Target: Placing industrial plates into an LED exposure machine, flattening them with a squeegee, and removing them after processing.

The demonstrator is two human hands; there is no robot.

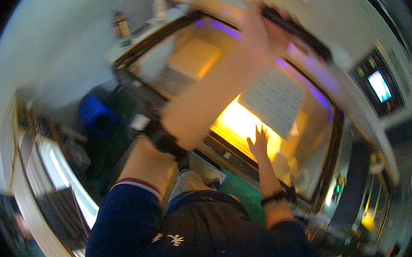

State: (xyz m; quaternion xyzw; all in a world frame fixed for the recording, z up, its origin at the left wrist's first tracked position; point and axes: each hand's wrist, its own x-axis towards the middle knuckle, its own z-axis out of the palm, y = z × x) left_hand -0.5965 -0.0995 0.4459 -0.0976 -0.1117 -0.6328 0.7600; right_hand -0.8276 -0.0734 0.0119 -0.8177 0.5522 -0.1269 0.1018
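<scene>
My left arm stretches up and across a machine with a dark-framed, glossy bed [337, 139]. At its end my left hand [271, 30], blurred by motion, is closed round a long dark bar-shaped handle [308, 38]. What the handle is fixed to, I cannot make out. Lower down, my right hand [258, 141] is open, its fingers spread over a brightly glowing yellow area [237, 125]. Just beyond those fingers lies a pale grey sheet [274, 98] with rows of small dark marks. Whether the right hand touches the surface is unclear.
A yellowish panel [194, 57] shows in the bed's far left part. At the right is a control panel [378, 85] with a lit screen. A blue bin-like container [97, 111] stands on the left. An orange-brown bottle-like thing [121, 27] is on a ledge behind.
</scene>
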